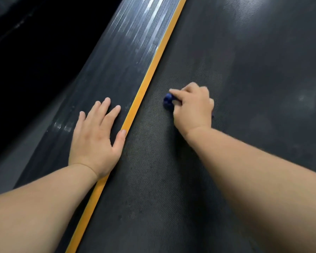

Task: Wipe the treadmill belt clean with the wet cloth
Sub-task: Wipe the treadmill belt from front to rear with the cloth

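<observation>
The dark textured treadmill belt [244,70] fills the right half of the view. My right hand [192,108] presses down on the belt near its left edge, fingers closed around a small bunched blue cloth [167,101]; only a bit of the cloth shows past my fingers. My left hand [97,136] lies flat with fingers spread on the ribbed side rail [120,52], its thumb touching the orange strip [153,64] that runs between rail and belt. The left hand holds nothing.
Left of the ribbed rail the treadmill's outer edge drops to a dark floor [26,61]. The belt runs on ahead and to the right, with faint light patches on its surface.
</observation>
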